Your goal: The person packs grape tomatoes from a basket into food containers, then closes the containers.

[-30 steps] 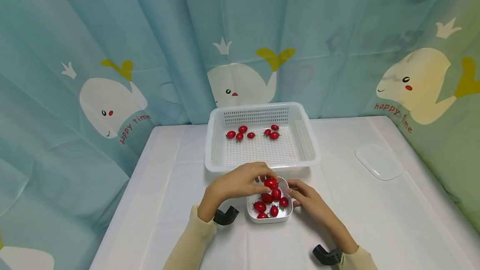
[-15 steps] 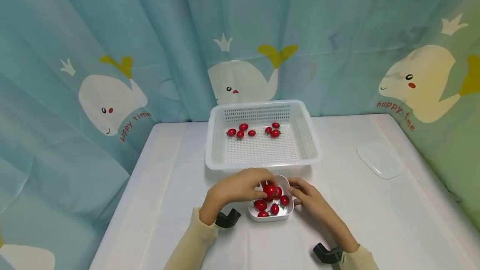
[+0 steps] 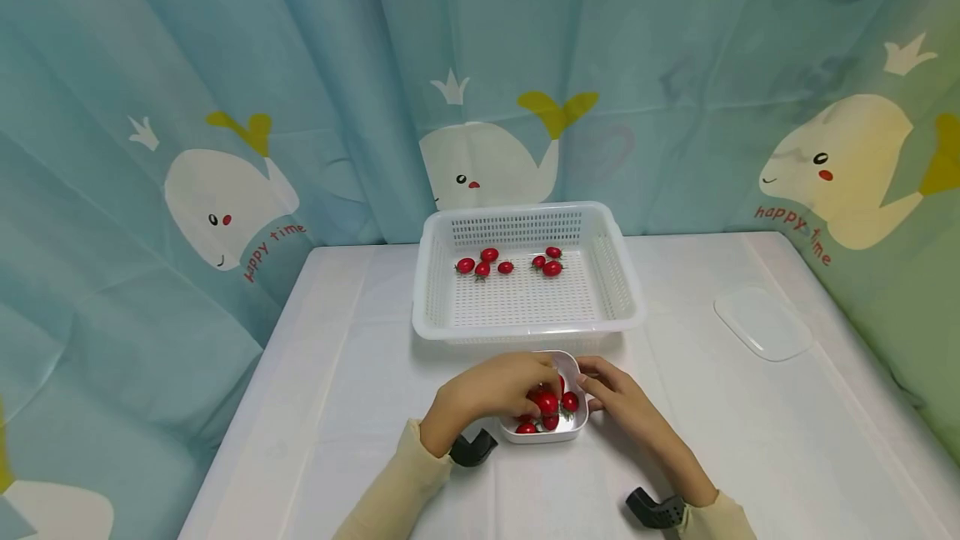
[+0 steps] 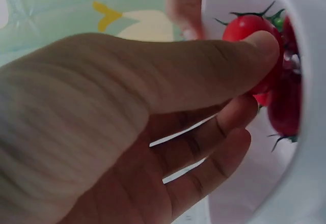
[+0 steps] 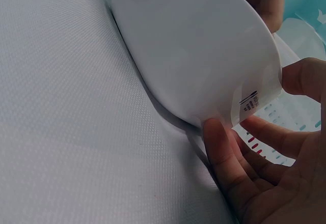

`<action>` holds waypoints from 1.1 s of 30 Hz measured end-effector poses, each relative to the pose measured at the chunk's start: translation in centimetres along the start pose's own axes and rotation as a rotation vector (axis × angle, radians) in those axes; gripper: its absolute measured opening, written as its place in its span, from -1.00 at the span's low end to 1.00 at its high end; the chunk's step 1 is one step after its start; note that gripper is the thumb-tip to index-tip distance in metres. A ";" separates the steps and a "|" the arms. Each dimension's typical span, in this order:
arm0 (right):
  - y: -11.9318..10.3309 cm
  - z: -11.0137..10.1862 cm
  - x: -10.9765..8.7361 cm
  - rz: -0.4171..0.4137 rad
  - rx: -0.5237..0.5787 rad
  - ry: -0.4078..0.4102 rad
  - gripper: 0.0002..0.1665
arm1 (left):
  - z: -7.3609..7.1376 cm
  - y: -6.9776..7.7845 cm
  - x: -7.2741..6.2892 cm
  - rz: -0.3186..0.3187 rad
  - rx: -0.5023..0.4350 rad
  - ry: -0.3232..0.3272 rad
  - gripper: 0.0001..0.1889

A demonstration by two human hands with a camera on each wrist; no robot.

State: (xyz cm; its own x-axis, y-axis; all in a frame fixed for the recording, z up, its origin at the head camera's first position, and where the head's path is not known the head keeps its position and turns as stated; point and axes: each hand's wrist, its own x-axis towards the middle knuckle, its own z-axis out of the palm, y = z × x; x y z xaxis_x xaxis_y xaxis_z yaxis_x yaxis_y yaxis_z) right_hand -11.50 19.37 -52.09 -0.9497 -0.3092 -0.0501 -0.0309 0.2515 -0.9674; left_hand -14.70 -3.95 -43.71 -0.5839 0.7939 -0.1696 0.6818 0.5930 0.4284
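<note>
My left hand (image 3: 495, 387) reaches over a small white container (image 3: 546, 437) and pinches a red cherry tomato (image 4: 243, 28) with a green stem between thumb and fingers. In the head view that tomato sits low inside the container, and other cherry tomatoes (image 3: 570, 402) lie around it, partly covered by the hand. On the container's right side, my right hand (image 3: 622, 402) grips the wall. The right wrist view shows its thumb at the rim and its fingers low against the outside, beside a small printed label (image 5: 249, 101).
Behind the container stands a white perforated basket (image 3: 525, 330) with several cherry tomatoes (image 3: 506, 267) in two loose groups. A translucent lid (image 3: 763, 325) lies on the white-covered table (image 3: 360, 357) at the right. A whale-print curtain (image 3: 345, 65) hangs behind.
With the tomato between its fingers, my left hand has moved down and nearer the front of the container. My right hand has kept its place on the wall.
</note>
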 end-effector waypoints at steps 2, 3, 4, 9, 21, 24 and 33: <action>0.1 0.0 0.0 0.001 -0.008 0.001 -0.51 | 0.3 0.0 0.2 -0.004 0.030 -0.002 -0.75; 0.1 -0.1 0.0 -0.001 -0.010 0.003 -0.51 | 0.5 0.1 0.3 -0.006 0.035 -0.001 -0.75; 0.1 -0.1 0.0 0.000 -0.014 0.003 -0.51 | 0.6 0.0 0.4 -0.006 0.039 0.002 -0.75; 0.0 -0.2 0.0 0.008 -0.012 0.002 -0.51 | 0.9 0.0 0.6 0.006 0.059 0.012 -0.76; -1.6 0.2 -0.7 0.099 -0.023 0.084 -0.51 | 1.0 0.3 0.8 0.011 0.146 0.023 -0.76; -1.9 0.4 -0.8 0.121 -0.037 0.111 -0.52 | 1.1 0.3 0.9 0.010 0.171 0.035 -0.76; -1.8 0.8 -0.7 0.147 -0.047 0.131 -0.54 | 0.8 0.2 0.4 0.027 0.152 0.041 -0.74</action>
State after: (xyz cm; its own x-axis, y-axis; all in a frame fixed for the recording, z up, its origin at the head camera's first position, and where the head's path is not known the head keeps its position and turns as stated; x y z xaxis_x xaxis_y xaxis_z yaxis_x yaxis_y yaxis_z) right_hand -10.54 18.37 -50.53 -0.9774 -0.1446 -0.1542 0.0996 0.3285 -0.9393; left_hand -14.49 -3.37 -44.38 -0.5796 0.8057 -0.1224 0.7545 0.5873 0.2929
